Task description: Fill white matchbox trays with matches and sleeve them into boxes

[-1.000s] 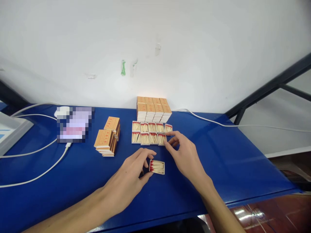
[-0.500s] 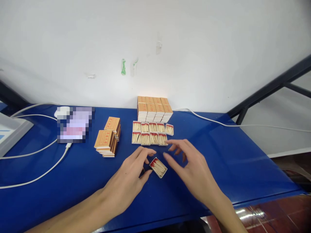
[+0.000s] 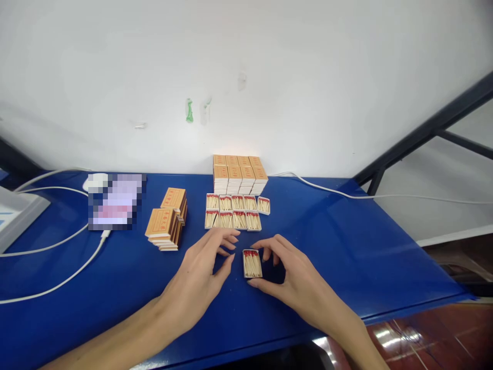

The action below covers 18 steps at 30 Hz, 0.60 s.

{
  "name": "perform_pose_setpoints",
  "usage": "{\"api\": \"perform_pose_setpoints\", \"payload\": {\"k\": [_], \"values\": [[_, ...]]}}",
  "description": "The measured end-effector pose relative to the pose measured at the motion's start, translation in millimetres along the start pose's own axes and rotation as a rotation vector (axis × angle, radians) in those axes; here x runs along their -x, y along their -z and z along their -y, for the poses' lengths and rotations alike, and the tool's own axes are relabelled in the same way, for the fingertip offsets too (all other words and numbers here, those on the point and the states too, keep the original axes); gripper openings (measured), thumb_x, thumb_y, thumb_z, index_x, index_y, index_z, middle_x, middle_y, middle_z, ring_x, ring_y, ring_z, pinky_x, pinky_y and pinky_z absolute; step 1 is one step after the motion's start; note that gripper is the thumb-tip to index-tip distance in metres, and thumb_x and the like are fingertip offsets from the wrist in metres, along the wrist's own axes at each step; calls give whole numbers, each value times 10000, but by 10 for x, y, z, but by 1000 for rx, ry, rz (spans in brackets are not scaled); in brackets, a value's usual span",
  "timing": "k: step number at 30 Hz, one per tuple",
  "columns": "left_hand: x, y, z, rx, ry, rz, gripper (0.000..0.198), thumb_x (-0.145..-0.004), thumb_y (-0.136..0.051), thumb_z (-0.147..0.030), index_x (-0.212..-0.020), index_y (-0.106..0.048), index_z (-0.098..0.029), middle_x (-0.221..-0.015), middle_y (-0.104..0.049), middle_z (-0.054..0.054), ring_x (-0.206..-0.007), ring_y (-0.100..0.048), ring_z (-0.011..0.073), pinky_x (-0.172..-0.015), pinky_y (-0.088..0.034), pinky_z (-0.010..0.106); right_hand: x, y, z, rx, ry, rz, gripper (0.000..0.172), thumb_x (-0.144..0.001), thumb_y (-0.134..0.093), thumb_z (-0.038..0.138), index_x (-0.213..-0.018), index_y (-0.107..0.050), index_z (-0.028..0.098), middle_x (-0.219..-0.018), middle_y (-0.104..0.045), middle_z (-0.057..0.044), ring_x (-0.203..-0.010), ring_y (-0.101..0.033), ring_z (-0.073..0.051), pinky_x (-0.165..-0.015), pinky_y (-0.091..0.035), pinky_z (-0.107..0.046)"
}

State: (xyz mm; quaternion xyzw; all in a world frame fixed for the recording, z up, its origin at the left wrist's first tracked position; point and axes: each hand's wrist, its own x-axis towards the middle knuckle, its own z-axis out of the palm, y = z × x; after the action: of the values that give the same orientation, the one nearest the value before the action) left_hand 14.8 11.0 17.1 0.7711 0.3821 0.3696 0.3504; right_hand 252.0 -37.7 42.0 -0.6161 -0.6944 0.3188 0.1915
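An open matchbox tray (image 3: 252,264) full of red-tipped matches lies on the blue table, its match heads toward the wall. My right hand (image 3: 287,267) grips it at the far and near ends between index finger and thumb. To the left of the tray, my left hand (image 3: 204,272) holds nothing, thumb and fingers apart. Just beyond the hands, several filled match trays (image 3: 232,220) sit in two rows, with one slightly turned tray (image 3: 264,205) at the right end of the back row.
Closed matchboxes (image 3: 241,173) are stacked in a block against the white wall (image 3: 308,77). More matchbox stacks (image 3: 162,223) stand at the left. Farther left are a phone with a blurred screen (image 3: 119,200) and a white cable (image 3: 77,282). Another cable (image 3: 327,192) runs along the right.
The matchbox tray has turned from slanted to nearly straight. My left hand has let go of it and drawn left; my right hand has closed on its ends.
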Motion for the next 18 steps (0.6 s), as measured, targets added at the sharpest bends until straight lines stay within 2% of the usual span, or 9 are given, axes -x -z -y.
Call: {"api": "perform_pose_setpoints", "payload": {"k": [2,6,10,15,18], "values": [[-6,8,-9,-9,-3,-9,413,-1021,-614,-81,-1367,-604,-306,-1189,-723,12,-1052,-748,186,-912,-679,380,-6,3,-4,0,-4,25,496,-958,-864,339,-1390,-621,369,-1173,-613,3,-1019,-636,-212,-921,-538,-409],[-4,10,-2,-28,-7,-14,419,-1023,-618,-69,-1367,-603,-308,-1185,-721,6,-1029,-744,180,-901,-669,372,-21,14,7,-18,2,34,360,-989,-834,378,-1306,-663,370,-1151,-605,9,-995,-637,-202,-908,-539,-402],[-3,20,-8,-41,-12,0,416,-1032,-614,-55,-1356,-607,-315,-1204,-714,-4,-1054,-735,170,-920,-654,350,-31,12,26,7,0,15,456,-967,-858,388,-1365,-635,374,-1196,-605,-2,-1079,-633,-222,-946,-536,-414],[-8,52,-51,-64,-23,58,307,-1069,-574,-64,-1238,-658,-305,-1216,-698,-7,-1006,-727,156,-901,-633,333,-42,23,59,-4,9,40,365,-993,-826,387,-1317,-660,357,-1206,-614,-17,-1101,-640,-233,-948,-547,-422],[2,57,-67,-78,-48,90,313,-1086,-548,-72,-1229,-688,-313,-1257,-676,3,-1081,-728,165,-943,-619,340,-45,28,69,13,5,29,404,-984,-832,410,-1343,-652,363,-1209,-617,-20,-1103,-643,-243,-953,-553,-439]]}}
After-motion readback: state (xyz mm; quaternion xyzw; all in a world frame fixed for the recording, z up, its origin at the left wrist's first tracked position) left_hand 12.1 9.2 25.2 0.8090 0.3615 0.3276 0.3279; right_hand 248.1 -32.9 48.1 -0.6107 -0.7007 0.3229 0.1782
